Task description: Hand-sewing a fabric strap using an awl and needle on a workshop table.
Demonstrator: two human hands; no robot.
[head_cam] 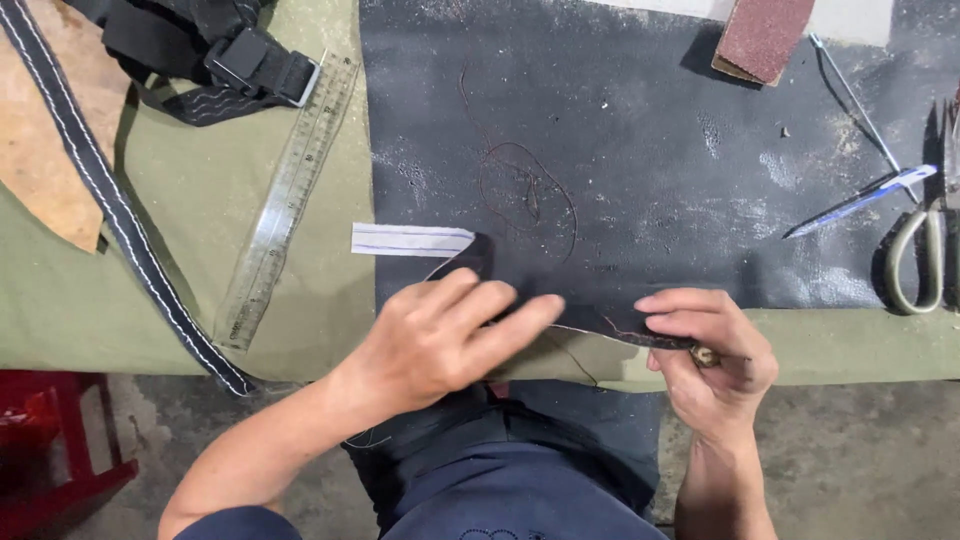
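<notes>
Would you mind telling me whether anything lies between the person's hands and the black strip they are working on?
Nothing visible does. The left hand presses flat on the black strip at the mat's near edge, and the right hand pinches its other end directly. The ruler and scissors lie well aside.

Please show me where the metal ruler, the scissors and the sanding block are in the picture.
metal ruler [288, 196]: head view, middle of its blade.
scissors [912, 262]: head view, on the handle loop.
sanding block [765, 35]: head view, on its reddish-brown abrasive face.
</notes>
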